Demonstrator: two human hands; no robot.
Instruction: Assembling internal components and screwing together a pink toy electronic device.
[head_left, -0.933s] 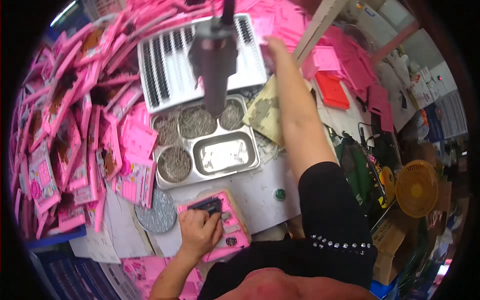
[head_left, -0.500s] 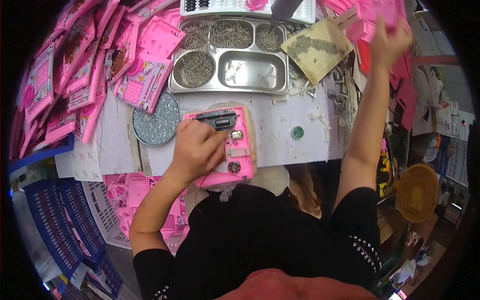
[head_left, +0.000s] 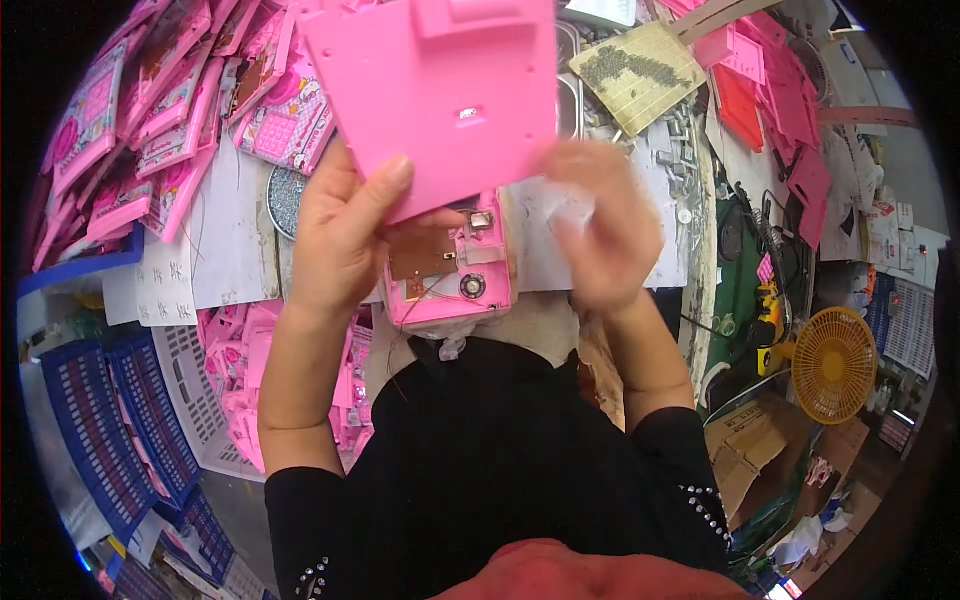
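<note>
A flat pink plastic cover, with a raised block along its far edge and a small slot in the middle, is tilted up above the table. My left hand grips its near left corner, thumb on top. By its right edge is my right hand, motion-blurred, thumb apart from the fingers; the fingertips reach the edge, but I cannot tell if they press on it. Beneath lies an open pink housing with a brown circuit board, a round speaker and loose wires. The cover hides its far part.
Pink toy cases are heaped at the left, above a blue bin edge. A round tin of grey granules stands partly hidden behind my left hand. Far right of the cover lies a yellowish board with small metal parts. An orange fan stands right.
My right hand has come from the far right to the middle, and the pink cover is now over the housing. My left hand has left the housing and now holds the cover.
</note>
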